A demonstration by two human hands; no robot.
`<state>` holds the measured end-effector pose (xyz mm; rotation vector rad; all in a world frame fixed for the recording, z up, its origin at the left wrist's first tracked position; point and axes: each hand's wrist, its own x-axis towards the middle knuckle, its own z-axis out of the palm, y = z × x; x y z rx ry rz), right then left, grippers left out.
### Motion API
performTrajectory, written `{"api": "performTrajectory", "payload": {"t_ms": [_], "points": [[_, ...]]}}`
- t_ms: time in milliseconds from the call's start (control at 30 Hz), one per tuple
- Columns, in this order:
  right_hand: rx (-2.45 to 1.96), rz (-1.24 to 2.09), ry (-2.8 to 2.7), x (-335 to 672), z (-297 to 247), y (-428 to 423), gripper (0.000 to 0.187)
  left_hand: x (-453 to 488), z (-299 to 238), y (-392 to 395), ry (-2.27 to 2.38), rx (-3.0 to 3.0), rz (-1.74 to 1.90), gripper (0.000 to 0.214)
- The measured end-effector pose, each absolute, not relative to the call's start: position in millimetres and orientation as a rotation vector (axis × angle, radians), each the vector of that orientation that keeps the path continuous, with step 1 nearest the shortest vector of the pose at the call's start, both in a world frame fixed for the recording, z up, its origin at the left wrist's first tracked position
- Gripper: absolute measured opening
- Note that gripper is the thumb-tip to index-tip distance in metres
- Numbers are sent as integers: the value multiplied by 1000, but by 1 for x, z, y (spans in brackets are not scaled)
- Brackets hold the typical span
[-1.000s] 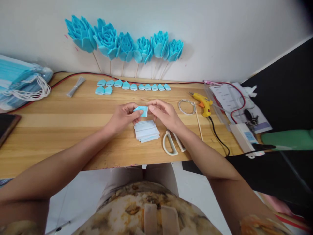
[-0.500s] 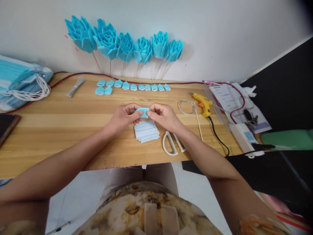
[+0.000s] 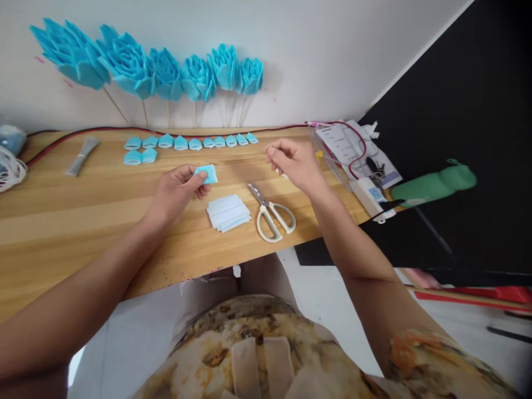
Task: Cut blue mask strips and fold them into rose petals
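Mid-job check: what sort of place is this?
Probably a craft workspace; home or workshop isn't clear. Blue many-petalled flowers on thin stems line the white wall, small folded blue pieces sit in rows on the wooden table, and white-handled metal scissors lie beside a stack of pale sheets.

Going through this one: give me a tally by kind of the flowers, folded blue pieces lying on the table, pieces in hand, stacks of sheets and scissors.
Blue flowers: 6
Folded pieces on the table: 12
Blue piece in the left hand: 1
Stack of sheets: 1
Scissors: 1
Total: 21
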<state>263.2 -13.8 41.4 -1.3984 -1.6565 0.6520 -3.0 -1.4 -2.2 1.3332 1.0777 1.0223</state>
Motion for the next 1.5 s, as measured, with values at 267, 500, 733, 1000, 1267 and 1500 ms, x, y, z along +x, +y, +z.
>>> {"api": "performTrajectory", "payload": {"t_ms": [267, 500, 733, 1000, 1267, 1500], "points": [[-1684, 403, -1849, 254, -4, -71, 13, -1, -2, -1, 1062, 1332, 1036, 14], [-1779, 171, -1888, 240, -17, -78, 13, -2, -5, 2, 1054, 1345, 1034, 16], [-1785, 380, -1668, 242, -25, -76, 14, -1, -3, 0, 1058, 1350, 1033, 13], [-1690, 522, -1507, 244, -28, -77, 14, 1, 0, -4, 1062, 1359, 992, 17], [-1445, 405, -1509, 222, 6, -81, 17, 2, 10, -9, 1012, 1371, 859, 19], [-1207, 156, -1806, 197, 19, -61, 16, 4, 17, -14, 957, 1326, 780, 21]]}}
